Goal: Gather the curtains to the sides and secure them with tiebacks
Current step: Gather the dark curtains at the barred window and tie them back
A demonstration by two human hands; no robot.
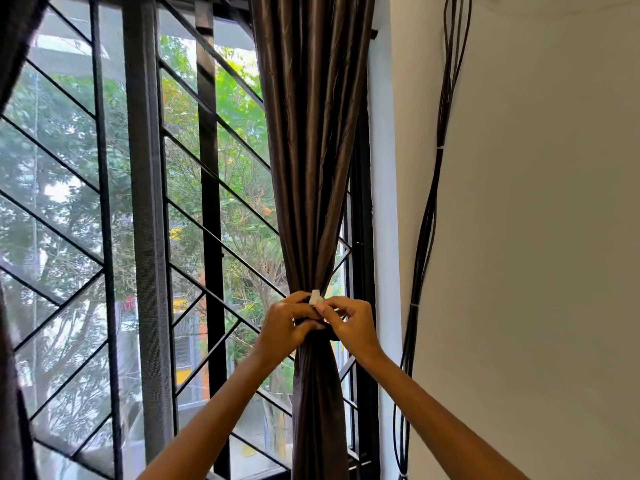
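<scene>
**Nearly there: the right-hand curtain is bunched and the tieback is being fastened**

Here, at the far left edge, a dark strip of another curtain (14, 46) hangs by the window; whether it is tied back cannot be told, since only its margin shows. Next comes the window grille (145, 202), its diagonal bars fully exposed, with trees beyond the glass.

Further right, the brown curtain (311, 150) is drawn into a tight column against the window frame, pinched at a waist and falling loose below it. At that waist both hands meet. The left hand (284, 327) wraps its grip around the gathered cloth and a dark band, the tieback (308, 322), thumb and fingers closed on it. The right hand (349, 323) pinches a small white fastener (316, 297) at the band's end, fingertips closed tight upon it.

On the white wall (536, 237) to the right, a bundle of black cables (429, 209) runs down, apart from the work.

By my judgement, the gathering on this side is done and the fastening is under way but not finished; securing the clasp remains, and possibly the left curtain too.
</scene>
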